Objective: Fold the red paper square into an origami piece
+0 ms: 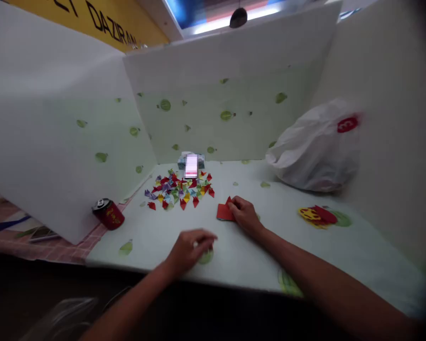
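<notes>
Right hand [244, 215] presses fingertips on a red paper piece [224, 211] lying on the table [156, 237], just left of its fingers. Left hand [191, 248] rests palm-down, loosely curled, w/ nothing visibly held, near & in front of the right. Pile of small folded paper bits [179, 187] lies beyond both hands; red can [108, 213] well left of left hand.

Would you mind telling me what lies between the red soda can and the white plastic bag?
In the head view, the pile of small folded paper pieces lies between the can and the bag, on the table.

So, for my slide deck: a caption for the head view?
Right hand presses red paper; left hand rests on table near folded pieces.
</notes>
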